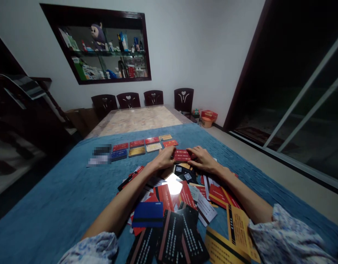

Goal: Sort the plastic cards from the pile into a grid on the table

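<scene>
Both my hands reach out over a blue cloth (pixel 59 190) on the table. My left hand (pixel 164 158) and my right hand (pixel 203 159) pinch the two ends of a red card (pixel 182 156) and hold it flat just above the cloth. Under my forearms lies a loose heap of cards (pixel 182 205), red, black, yellow and one blue (pixel 148 214). Beyond my hands, two neat rows of cards (pixel 141 146) lie side by side on the cloth, red, blue, yellow and pale.
Past the cloth the bare marble tabletop (pixel 136 119) runs to several dark wooden chairs (pixel 153 97) by the wall. A glass wall cabinet (pixel 103 51) holds small items. A sliding glass door (pixel 303 110) stands to the right, with red boxes (pixel 208 116) on the floor.
</scene>
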Tool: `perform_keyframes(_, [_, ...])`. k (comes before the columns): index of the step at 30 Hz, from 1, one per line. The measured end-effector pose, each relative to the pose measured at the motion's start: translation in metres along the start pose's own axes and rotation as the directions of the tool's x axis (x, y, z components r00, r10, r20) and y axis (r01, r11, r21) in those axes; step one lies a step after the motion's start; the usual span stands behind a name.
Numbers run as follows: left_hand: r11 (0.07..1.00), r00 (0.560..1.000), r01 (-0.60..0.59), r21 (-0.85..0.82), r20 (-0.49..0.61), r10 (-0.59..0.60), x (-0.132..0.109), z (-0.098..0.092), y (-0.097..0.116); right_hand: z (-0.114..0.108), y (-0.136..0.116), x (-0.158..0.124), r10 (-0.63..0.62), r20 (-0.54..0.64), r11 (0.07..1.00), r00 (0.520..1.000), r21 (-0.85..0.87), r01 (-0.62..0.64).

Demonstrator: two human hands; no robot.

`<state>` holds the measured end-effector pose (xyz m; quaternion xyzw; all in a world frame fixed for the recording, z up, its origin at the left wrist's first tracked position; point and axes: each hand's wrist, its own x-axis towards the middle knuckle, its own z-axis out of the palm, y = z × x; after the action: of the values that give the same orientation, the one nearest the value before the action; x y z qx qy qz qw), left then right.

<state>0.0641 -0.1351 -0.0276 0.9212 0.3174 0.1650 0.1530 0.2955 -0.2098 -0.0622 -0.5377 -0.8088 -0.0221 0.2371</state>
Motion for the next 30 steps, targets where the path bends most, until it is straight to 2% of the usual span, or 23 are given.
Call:
perform_keyframes(8, [0.989,0.999,0.013,0.147,0.028,-0.017,-0.002,-0.008,0.004,0.004,0.005,0.005,0.019,0.006,1.0,1.0,-0.014,-0.019])
perform_keyframes(15, [0.983,0.998,0.06,0.172,0.007,-0.062,-0.004,-0.016,0.003,0.002,0.001,0.026,0.035,0.066,0.999,0.997,-0.037,-0.032])
perform_keyframes(23, [0.965,0.992,0.122,0.23,-0.028,-0.119,-0.01,-0.032,-0.004,0.003,-0.003,0.054,-0.041,0.071,0.999,0.997,-0.011,0.042])
perform_keyframes(30, [0.958,0.986,0.162,0.237,-0.073,-0.149,-0.027,-0.051,-0.021,0.015,-0.017,0.088,-0.114,0.098,0.993,0.989,0.012,0.113])
